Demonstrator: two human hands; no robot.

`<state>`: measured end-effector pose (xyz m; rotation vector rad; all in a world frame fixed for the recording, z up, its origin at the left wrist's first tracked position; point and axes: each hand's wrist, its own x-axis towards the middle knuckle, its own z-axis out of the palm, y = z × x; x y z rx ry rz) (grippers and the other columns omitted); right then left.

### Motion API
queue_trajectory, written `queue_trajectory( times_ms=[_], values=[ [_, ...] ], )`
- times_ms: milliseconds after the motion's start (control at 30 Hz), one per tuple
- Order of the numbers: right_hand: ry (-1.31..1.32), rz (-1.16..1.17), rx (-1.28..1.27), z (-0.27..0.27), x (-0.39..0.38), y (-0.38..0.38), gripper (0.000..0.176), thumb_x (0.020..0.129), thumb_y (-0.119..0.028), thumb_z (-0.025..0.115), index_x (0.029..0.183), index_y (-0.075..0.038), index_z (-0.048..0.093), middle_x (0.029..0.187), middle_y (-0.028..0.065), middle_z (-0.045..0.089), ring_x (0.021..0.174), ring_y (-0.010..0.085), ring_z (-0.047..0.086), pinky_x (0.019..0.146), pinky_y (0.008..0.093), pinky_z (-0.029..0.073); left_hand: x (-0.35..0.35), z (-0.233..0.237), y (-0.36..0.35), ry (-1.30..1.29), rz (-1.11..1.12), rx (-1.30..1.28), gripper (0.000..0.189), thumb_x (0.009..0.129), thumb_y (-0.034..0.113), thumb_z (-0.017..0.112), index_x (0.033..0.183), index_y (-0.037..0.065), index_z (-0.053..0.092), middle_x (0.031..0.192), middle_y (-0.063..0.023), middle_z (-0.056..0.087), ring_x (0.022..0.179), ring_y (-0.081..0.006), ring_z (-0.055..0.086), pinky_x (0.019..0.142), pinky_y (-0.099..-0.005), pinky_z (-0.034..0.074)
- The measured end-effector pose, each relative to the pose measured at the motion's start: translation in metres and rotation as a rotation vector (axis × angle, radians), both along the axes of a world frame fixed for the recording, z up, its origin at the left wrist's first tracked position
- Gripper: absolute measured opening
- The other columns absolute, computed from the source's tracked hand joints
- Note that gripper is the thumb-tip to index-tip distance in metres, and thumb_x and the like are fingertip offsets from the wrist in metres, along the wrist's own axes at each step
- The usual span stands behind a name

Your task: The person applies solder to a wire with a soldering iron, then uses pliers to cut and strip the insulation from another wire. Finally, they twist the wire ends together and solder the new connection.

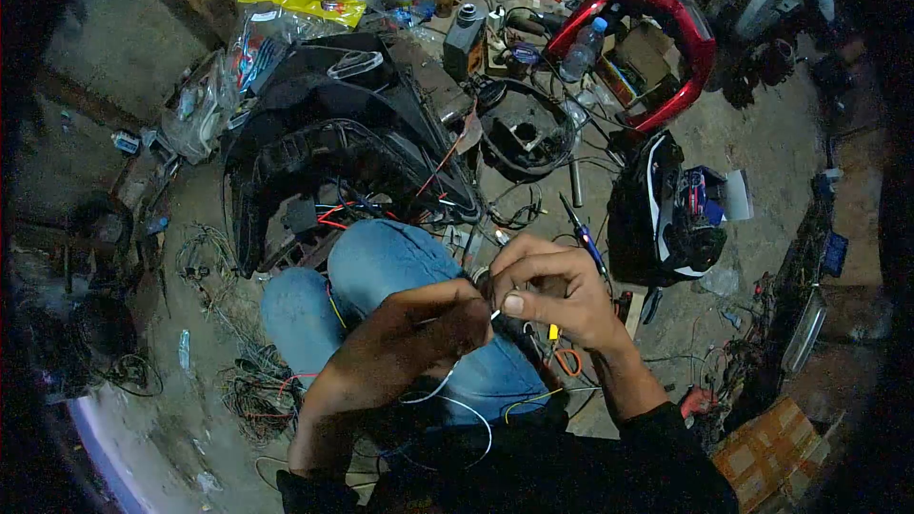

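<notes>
Above my jeans-covered knee (pixel 381 252), both hands meet at a thin white wire (pixel 484 419). My left hand (pixel 409 333) is closed in a pinch on it, fingertips partly hidden. Thumb and forefinger of my right hand (pixel 562 295) are pressed together at the wire's short white end (pixel 495 314). From under my left hand the wire loops down over my lap. A soldering iron (pixel 585 240) with a blue handle lies just beyond my right hand. Below that hand are orange tool handles (pixel 568 362) and a small yellow piece (pixel 553 331).
A large black vehicle fairing (pixel 343 100) lies ahead, with red wires in it. A red curved fairing (pixel 700 62), a plastic bottle (pixel 584 49) and a grey can (pixel 465 43) stand farther back. Right is a black-and-white shell (pixel 657 219). Tangled wires (pixel 257 390) lie left.
</notes>
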<state>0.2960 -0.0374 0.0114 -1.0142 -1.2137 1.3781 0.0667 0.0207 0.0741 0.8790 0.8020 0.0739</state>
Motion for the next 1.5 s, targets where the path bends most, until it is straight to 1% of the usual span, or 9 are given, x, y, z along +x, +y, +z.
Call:
queue_trajectory(
  times_ms=[100, 367, 700, 933, 1067, 1133, 1200, 1300, 1500],
  values=[
    [0.246, -0.148, -0.18, -0.009, 0.01, -0.001, 0.016, 0.09, -0.012, 0.074, 0.099, 0.001, 0.073, 0.105, 0.0125, 0.066, 0.103, 0.0229, 0.064, 0.096, 0.0364, 0.047, -0.007, 0.002, 0.003, 0.037, -0.029, 0.037, 0.035, 0.105, 0.042, 0.058, 0.098, 0.009, 0.061, 0.083, 0.0051, 0.052, 0.069, -0.0035, 0.041, 0.06, -0.0208, 0.033],
    [-0.37, -0.156, 0.242, 0.014, -0.003, -0.009, 0.027, 0.075, -0.011, 0.087, 0.099, -0.002, 0.079, 0.113, 0.0111, 0.062, 0.111, 0.0245, 0.062, 0.097, 0.0402, 0.052, -0.007, -0.001, 0.004, -0.018, 0.014, 0.064, 0.033, 0.106, 0.042, 0.058, 0.098, 0.009, 0.061, 0.082, 0.0048, 0.052, 0.069, -0.0034, 0.042, 0.059, -0.0205, 0.033],
    [-0.319, -0.213, 0.275, -0.001, -0.005, -0.004, 0.017, 0.08, -0.013, 0.082, 0.094, -0.005, 0.078, 0.111, 0.009, 0.062, 0.11, 0.0211, 0.061, 0.094, 0.0363, 0.05, 0.004, -0.005, -0.01, 0.155, 0.18, 0.128, 0.024, 0.103, 0.032, 0.063, 0.101, 0.008, 0.061, 0.082, 0.0039, 0.057, 0.07, -0.0048, 0.046, 0.062, -0.0228, 0.038],
    [-0.142, -0.851, -0.333, -0.068, 0.083, -0.039, 0.021, 0.098, -0.019, 0.069, 0.107, -0.001, 0.071, 0.089, 0.0004, 0.063, 0.086, 0.0079, 0.06, 0.079, 0.0243, 0.047, -0.015, -0.025, -0.009, 0.135, 0.308, 0.355, 0.022, 0.103, 0.028, 0.061, 0.098, 0.007, 0.058, 0.082, 0.003, 0.057, 0.07, -0.0051, 0.047, 0.062, -0.0223, 0.037],
    [-0.453, -0.778, -0.59, -0.179, 0.117, -0.116, 0.03, 0.1, -0.031, 0.065, 0.106, -0.002, 0.073, 0.082, -0.0012, 0.066, 0.074, 0.0065, 0.059, 0.064, 0.0258, 0.046, -0.012, -0.034, -0.011, 0.054, 0.427, 0.325, 0.023, 0.104, 0.029, 0.059, 0.096, 0.007, 0.056, 0.082, 0.0031, 0.055, 0.07, -0.0052, 0.045, 0.061, -0.0223, 0.035],
    [-0.728, -0.767, -0.729, -0.255, 0.121, -0.168, 0.038, 0.1, -0.037, 0.065, 0.106, -0.001, 0.072, 0.08, 0.003, 0.068, 0.068, 0.009, 0.061, 0.058, 0.0299, 0.045, -0.011, -0.039, -0.011, 0.033, 0.445, 0.361, 0.024, 0.104, 0.03, 0.059, 0.095, 0.007, 0.055, 0.081, 0.0031, 0.054, 0.07, -0.0053, 0.043, 0.061, -0.0224, 0.034],
    [-0.984, -0.732, -0.712, -0.318, 0.117, -0.216, 0.038, 0.095, -0.036, 0.069, 0.105, 0.0, 0.071, 0.081, 0.0121, 0.071, 0.066, 0.0233, 0.068, 0.058, 0.0384, 0.049, -0.004, -0.041, -0.008, 0.1, 0.404, 0.441, 0.026, 0.104, 0.031, 0.058, 0.095, 0.007, 0.054, 0.08, 0.003, 0.052, 0.069, -0.0055, 0.042, 0.06, -0.0227, 0.034],
    [-1.052, -0.397, -0.743, -0.303, 0.089, -0.242, 0.033, 0.091, -0.033, 0.072, 0.103, -0.003, 0.072, 0.089, 0.0213, 0.073, 0.077, 0.039, 0.071, 0.067, 0.047, 0.054, -0.001, -0.042, -0.008, 0.083, 0.437, 0.387, 0.028, 0.104, 0.033, 0.058, 0.095, 0.006, 0.053, 0.08, 0.0021, 0.052, 0.069, -0.0066, 0.043, 0.061, -0.0231, 0.034],
    [-1.219, -0.21, -0.697, -0.287, 0.04, -0.265, 0.042, 0.085, -0.026, 0.075, 0.12, -0.004, 0.066, 0.113, 0.0274, 0.068, 0.095, 0.0474, 0.067, 0.078, 0.0542, 0.053, -0.012, -0.047, -0.007, 0.197, 0.377, 0.487, 0.027, 0.103, 0.032, 0.058, 0.103, 0.005, 0.056, 0.088, -0.002, 0.058, 0.074, -0.0088, 0.048, 0.066, -0.0255, 0.041]
  ],
)
